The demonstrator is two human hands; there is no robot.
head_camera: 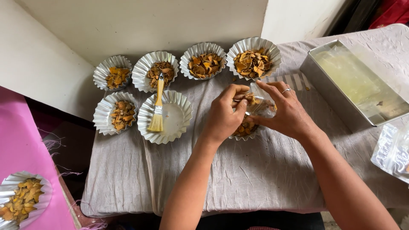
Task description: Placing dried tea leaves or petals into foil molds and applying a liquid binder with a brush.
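My left hand (223, 115) and my right hand (287, 113) meet over the middle of the table, both gripping a small clear plastic bag (260, 104) with orange-brown dried pieces in it. My right hand wears a ring. Right under the hands sits a fluted foil cup (243, 130) with the same pieces, mostly hidden. Beside my left hand an empty foil cup (174, 121) holds a yellow-handled brush (158, 104).
Several filled foil cups (252, 59) stand along the back and left of the grey cloth (238, 179). A steel rectangular tray (353, 81) lies at the right. Clear bags (392, 151) sit at the right edge. Another filled cup (21, 200) rests on a pink surface.
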